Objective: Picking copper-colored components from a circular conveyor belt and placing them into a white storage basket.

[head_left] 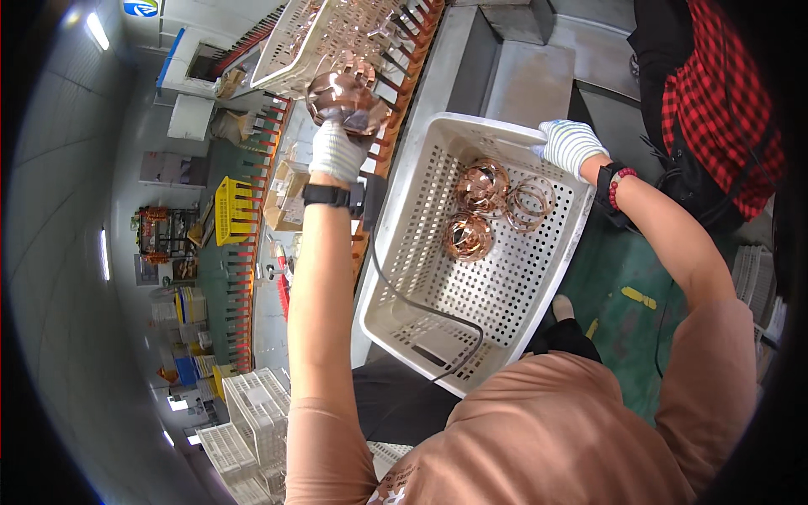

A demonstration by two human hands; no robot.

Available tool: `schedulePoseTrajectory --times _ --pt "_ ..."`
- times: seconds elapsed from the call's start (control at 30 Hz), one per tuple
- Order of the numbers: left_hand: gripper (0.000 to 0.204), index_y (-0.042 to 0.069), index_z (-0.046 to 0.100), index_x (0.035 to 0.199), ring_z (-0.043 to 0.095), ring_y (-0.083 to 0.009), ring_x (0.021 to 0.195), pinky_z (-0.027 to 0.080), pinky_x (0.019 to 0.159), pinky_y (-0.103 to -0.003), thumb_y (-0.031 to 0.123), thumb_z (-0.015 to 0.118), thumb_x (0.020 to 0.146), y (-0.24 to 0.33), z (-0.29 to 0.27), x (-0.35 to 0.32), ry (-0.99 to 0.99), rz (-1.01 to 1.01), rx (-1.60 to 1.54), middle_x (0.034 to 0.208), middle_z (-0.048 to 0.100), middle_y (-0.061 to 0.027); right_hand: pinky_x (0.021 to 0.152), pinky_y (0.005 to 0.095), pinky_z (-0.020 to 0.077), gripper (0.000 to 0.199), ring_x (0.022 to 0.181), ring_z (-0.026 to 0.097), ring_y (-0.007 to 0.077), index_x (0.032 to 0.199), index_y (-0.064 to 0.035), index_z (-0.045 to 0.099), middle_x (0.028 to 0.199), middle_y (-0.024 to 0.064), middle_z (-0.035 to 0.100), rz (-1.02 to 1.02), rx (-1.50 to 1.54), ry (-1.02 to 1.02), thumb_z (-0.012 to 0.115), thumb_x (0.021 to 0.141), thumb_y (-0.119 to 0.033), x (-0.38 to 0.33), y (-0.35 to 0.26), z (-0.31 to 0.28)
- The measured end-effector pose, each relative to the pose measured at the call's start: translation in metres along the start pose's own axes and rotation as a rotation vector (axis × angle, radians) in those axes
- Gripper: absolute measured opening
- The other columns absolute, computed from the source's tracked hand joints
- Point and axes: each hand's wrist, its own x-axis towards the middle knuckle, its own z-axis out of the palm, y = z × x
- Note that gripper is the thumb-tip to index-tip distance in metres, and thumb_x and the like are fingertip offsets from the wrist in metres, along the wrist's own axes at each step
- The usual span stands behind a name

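Observation:
My left hand [338,151], in a striped white glove, is closed around a bunch of shiny copper-coloured metal rings [337,97] at the upper left. The bunch is beside a white perforated basket [278,63] filled with similar copper-coloured pieces. With my right hand [572,146], also gloved, I grip the far right rim of a larger whitish plastic basket [404,219]. That basket tilts toward me. Inside it lie several copper-coloured rings, some in clusters [482,187] and some loose [530,204]. My left fingers are partly hidden behind the rings.
A conveyor line with red-and-black pegs [383,139] runs along the left of the large basket. A person in a red checked shirt [724,109] is close on the right. A yellow crate [233,210] and stacked white baskets [257,404] stand to the left. A dark cable [404,299] trails across the basket.

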Motion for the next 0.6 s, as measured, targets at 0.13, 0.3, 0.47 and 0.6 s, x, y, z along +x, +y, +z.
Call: schedulePoseTrajectory --times 0.13,0.3,0.47,0.6 --pt "0.049 0.006 0.058 0.134 0.063 -0.0356 0.111 0.052 0.101 -0.056 0.046 0.048 0.107 0.022 0.025 0.025 0.109 -0.373 -0.751 0.13 0.065 -0.0136 0.089 0.0464 0.0559 0.039 0.1 0.071 0.0372 0.108 -0.0031 0.072 0.103 0.0195 0.074 0.019 -0.003 0.006 0.066 0.093 -0.039 -0.002 0.002 0.0" --pt "0.059 0.017 0.053 0.145 0.061 -0.034 0.124 0.052 0.1 -0.055 0.058 0.037 0.106 0.027 0.035 0.031 0.217 -0.41 -0.634 0.139 0.062 -0.0116 0.084 0.0468 0.0566 0.039 0.093 0.071 0.0381 0.103 -0.003 0.072 0.097 0.0207 0.074 0.02 -0.002 0.04 0.069 0.092 -0.04 -0.005 0.009 0.004" --pt "0.042 0.009 0.067 0.124 0.065 -0.0341 0.115 0.053 0.098 -0.051 0.036 0.047 0.099 -0.011 0.009 0.053 0.129 -0.456 -0.429 0.125 0.07 -0.0141 0.087 0.0464 0.0566 0.041 0.098 0.071 0.0371 0.108 -0.0022 0.073 0.103 0.0196 0.075 0.063 -0.018 0.013 0.067 0.093 -0.04 -0.01 0.014 -0.002" --pt "0.025 0.006 0.069 0.107 0.073 -0.0306 0.087 0.061 0.077 -0.047 0.022 0.055 0.093 -0.039 -0.125 0.037 0.3 -0.519 -0.321 0.102 0.073 -0.0128 0.088 0.0462 0.0567 0.043 0.1 0.071 0.0368 0.109 -0.0022 0.073 0.106 0.0197 0.075 -0.062 0.013 0.034 0.067 0.093 -0.041 0.001 -0.024 -0.012"
